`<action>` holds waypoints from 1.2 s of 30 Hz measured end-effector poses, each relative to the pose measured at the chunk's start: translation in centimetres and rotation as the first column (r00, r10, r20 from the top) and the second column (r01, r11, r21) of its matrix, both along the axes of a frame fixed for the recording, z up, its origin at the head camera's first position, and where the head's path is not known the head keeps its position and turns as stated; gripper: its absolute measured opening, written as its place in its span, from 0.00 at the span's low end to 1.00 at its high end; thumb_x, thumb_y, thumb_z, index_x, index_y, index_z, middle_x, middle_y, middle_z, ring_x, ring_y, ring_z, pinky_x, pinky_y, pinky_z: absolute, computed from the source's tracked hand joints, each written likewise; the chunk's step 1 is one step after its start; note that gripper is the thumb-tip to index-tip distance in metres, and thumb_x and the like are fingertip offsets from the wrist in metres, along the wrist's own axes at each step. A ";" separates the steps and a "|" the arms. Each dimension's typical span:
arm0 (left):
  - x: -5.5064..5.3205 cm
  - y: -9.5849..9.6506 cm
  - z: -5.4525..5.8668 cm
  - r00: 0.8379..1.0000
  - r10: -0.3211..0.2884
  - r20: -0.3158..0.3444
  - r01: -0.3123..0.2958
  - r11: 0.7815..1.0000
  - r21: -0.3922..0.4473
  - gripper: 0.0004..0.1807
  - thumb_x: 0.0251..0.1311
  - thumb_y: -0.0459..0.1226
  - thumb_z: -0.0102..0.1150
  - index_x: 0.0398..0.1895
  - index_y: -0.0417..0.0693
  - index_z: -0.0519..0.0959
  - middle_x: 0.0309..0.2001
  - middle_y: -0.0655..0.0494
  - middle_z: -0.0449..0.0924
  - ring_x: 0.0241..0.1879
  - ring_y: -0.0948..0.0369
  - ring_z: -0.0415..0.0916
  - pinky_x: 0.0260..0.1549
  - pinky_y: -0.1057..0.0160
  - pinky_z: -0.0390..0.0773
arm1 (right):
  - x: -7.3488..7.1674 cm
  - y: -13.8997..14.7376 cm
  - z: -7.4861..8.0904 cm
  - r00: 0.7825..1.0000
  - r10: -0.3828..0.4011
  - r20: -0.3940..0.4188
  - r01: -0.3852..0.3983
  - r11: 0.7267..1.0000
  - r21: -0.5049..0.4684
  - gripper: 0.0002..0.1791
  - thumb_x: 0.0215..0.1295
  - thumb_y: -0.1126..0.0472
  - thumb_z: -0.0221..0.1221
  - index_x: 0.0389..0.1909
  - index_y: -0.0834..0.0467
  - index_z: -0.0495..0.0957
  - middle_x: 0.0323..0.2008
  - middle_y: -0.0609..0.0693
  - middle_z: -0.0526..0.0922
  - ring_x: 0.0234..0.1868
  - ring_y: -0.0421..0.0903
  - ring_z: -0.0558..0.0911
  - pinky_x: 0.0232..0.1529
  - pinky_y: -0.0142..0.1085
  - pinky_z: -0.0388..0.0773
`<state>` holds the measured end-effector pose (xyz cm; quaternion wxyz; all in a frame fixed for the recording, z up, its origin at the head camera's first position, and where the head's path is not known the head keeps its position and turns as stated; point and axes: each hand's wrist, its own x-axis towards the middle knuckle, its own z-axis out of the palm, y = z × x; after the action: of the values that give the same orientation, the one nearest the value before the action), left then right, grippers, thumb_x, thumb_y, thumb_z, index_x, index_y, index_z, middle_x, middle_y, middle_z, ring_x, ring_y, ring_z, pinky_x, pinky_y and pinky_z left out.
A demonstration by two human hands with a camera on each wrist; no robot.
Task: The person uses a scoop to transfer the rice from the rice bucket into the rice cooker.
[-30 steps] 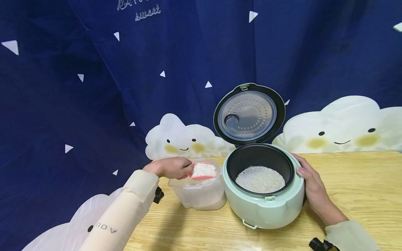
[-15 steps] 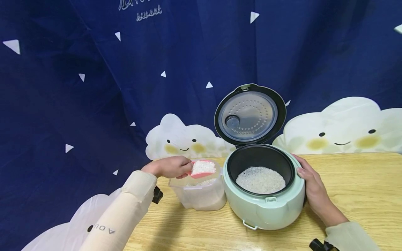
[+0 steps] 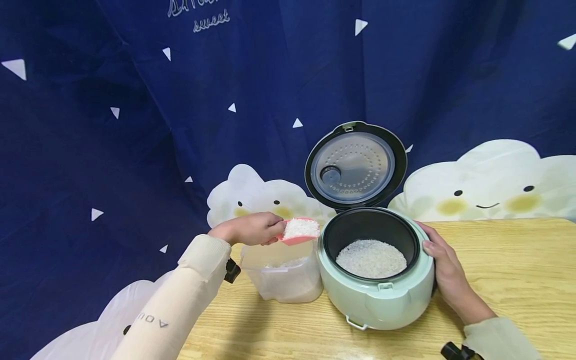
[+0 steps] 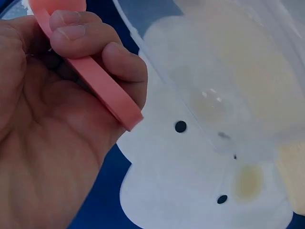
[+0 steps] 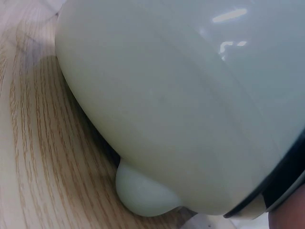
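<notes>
In the head view my left hand [image 3: 256, 228] grips the handle of a pink scoop [image 3: 294, 240] heaped with white rice. The scoop is above the right rim of a translucent plastic bin [image 3: 288, 287] that holds more rice. The left wrist view shows my fingers curled round the scoop's handle [image 4: 107, 90]. My right hand [image 3: 452, 272] rests against the right side of a mint-green rice cooker [image 3: 380, 305], its thumb at the upper rim. White rice [image 3: 371, 258] covers the bottom of the black inner pot [image 3: 335, 235]. The right wrist view shows mostly the cooker's pale side [image 5: 162, 100].
Behind the pot, the cooker's lid [image 3: 355, 167] stands raised. Bin and cooker stand side by side on the wooden table [image 3: 517, 270]. A dark blue curtain [image 3: 270, 65] with white clouds and triangles hangs behind it.
My left hand has lifted the rice-filled scoop up out of the bin and moved it a little right, towards the cooker. My right hand stays against the cooker.
</notes>
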<state>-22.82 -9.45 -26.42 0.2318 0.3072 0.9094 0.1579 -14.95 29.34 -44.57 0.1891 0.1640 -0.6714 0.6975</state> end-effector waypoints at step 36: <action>0.5 9.2 -0.7 0.902 -0.081 -0.424 0.087 0.996 -0.005 0.19 0.81 0.43 0.39 0.31 0.49 0.75 0.25 0.59 0.70 0.29 0.59 0.72 0.39 0.61 0.75 | 0.1 0.1 0.1 1.000 -0.024 0.011 0.024 1.000 0.005 0.27 0.77 0.62 0.38 0.74 0.61 0.66 0.65 0.32 0.77 0.67 0.28 0.72 0.65 0.17 0.60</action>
<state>-22.32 -0.30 -27.12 0.0331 0.3745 0.9229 0.0834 -14.85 29.40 -44.48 0.1934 0.1528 -0.6760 0.6944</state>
